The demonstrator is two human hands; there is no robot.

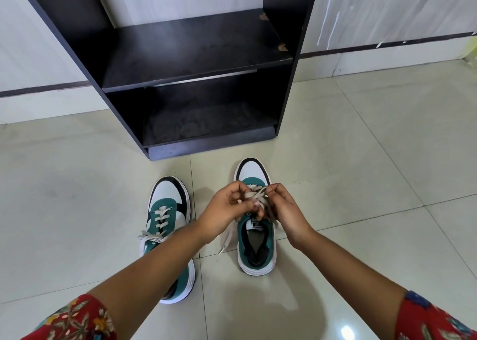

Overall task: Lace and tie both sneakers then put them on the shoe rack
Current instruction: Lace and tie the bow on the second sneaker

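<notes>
Pale laces [254,196] between both hands [227,210]

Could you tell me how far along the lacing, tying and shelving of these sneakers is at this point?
About halfway. Done: the left sneaker looks laced and tied, standing on the floor. In hand: the left hand and right hand both pinch the lace over the right sneaker, with one end trailing on the tiles, so its knot isn't finished. Left: finish that bow, then put both on the shoe rack, whose shelves hold no shoes.
</notes>
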